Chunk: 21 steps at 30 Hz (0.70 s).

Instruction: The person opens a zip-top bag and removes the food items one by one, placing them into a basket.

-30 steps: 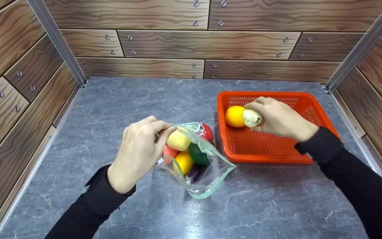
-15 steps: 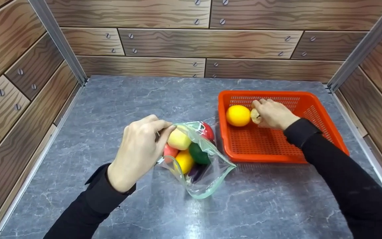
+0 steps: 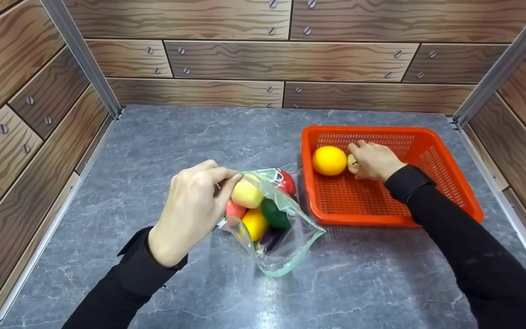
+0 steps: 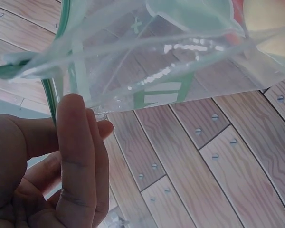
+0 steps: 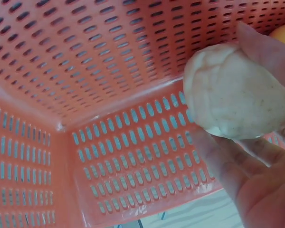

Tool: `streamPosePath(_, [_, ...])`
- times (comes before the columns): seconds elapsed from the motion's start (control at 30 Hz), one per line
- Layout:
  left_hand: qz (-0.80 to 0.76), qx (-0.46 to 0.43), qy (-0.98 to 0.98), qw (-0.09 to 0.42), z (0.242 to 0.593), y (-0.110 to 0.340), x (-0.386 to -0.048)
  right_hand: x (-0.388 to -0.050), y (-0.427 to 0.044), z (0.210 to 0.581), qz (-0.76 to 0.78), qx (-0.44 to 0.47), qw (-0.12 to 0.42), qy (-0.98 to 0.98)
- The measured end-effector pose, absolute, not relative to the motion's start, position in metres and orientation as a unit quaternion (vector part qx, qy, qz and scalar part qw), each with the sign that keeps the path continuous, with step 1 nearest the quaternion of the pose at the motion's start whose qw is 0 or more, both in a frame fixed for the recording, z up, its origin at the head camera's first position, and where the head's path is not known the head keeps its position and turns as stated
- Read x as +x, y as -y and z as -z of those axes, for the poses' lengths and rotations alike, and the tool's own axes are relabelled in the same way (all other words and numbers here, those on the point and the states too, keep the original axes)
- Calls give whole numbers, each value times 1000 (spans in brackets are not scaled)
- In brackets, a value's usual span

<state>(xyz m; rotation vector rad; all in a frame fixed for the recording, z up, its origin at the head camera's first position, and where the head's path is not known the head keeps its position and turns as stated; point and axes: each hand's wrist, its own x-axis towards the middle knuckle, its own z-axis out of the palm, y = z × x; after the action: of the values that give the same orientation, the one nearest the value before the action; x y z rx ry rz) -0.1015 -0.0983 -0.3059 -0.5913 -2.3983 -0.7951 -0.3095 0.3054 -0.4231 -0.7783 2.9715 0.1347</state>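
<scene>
My left hand (image 3: 194,208) pinches the upper left edge of a clear zip bag (image 3: 297,249) between thumb and fingers; the bag's mouth gapes toward me. Inside the bag are a pale yellow fruit (image 3: 247,192), a yellow-orange one (image 3: 255,224), a dark green one (image 3: 274,214), a purple eggplant (image 3: 270,240) and red pieces at the sides. My right hand (image 3: 375,160) is down in the orange basket (image 3: 363,220), its thumb and fingers around a pale, lumpy fruit (image 5: 235,92). Just left of that fruit sits an orange (image 3: 329,160).
The basket stands on the grey marbled tabletop (image 3: 190,132), close to the bag's right side. Wood-patterned walls (image 3: 226,59) enclose the table at the back and both sides, with metal posts at the corners.
My right hand, with the lumpy fruit in its fingers, has moved slightly right and lower into the basket, away from the orange. My left hand and the bag stay nearly still.
</scene>
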Motion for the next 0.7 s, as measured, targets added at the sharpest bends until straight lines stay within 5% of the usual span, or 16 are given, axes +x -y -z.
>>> streamPosePath(0.5, [297,-221,888,272,306,98,-103,-276,-298,378,-38,-287,5,-957])
streamPosePath(0.7, [298,-223,886,277,307,98,-103,-242,-273,339,33,-352,-113,-929])
